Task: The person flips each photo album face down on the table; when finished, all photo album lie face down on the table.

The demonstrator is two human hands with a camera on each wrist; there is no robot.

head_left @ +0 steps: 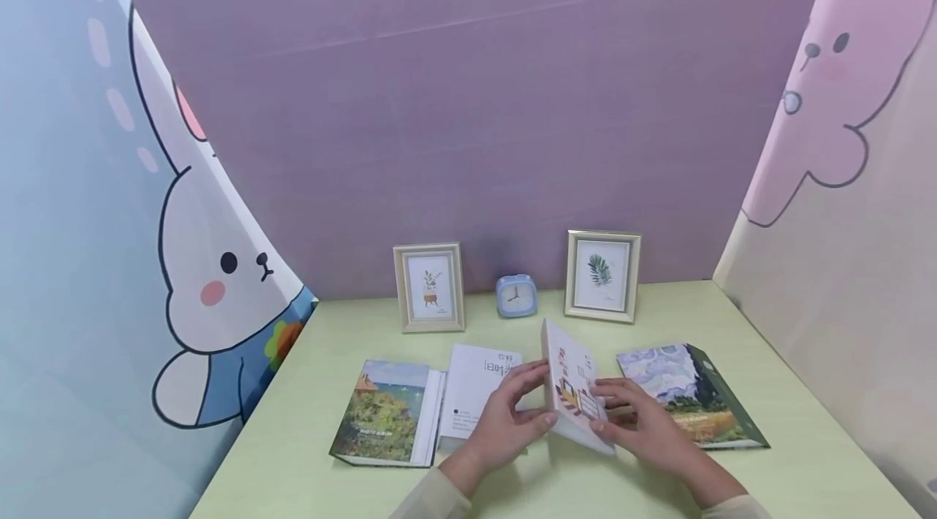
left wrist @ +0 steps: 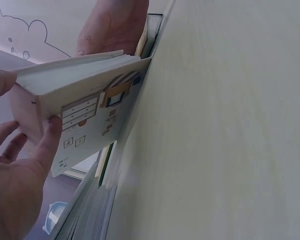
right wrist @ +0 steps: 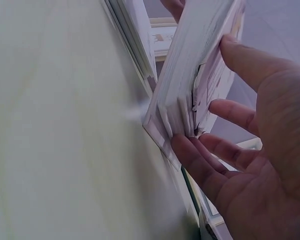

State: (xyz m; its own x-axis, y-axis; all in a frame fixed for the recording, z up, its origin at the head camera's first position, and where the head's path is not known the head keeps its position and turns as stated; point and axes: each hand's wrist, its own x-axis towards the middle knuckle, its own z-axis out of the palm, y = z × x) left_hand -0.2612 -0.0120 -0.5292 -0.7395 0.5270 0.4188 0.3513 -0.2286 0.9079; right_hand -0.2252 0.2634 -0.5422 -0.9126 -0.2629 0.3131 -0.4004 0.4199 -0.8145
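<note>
A thick white photo album with a drawn cover stands tilted between both hands, its low edge at or just above the table. My left hand holds its spine side, fingers and thumb spread along it in the left wrist view. From the opposite side my right hand grips it; in the right wrist view the thumb lies on the cover and fingers touch the page edges. Left of it lies another white album, partly behind my left hand. A landscape-covered album lies beside my right hand.
At the left lies a photo album with a seaside picture. Along the back stand a frame with a potted plant, a blue clock and a leaf-picture frame. A purple backdrop rises behind the table.
</note>
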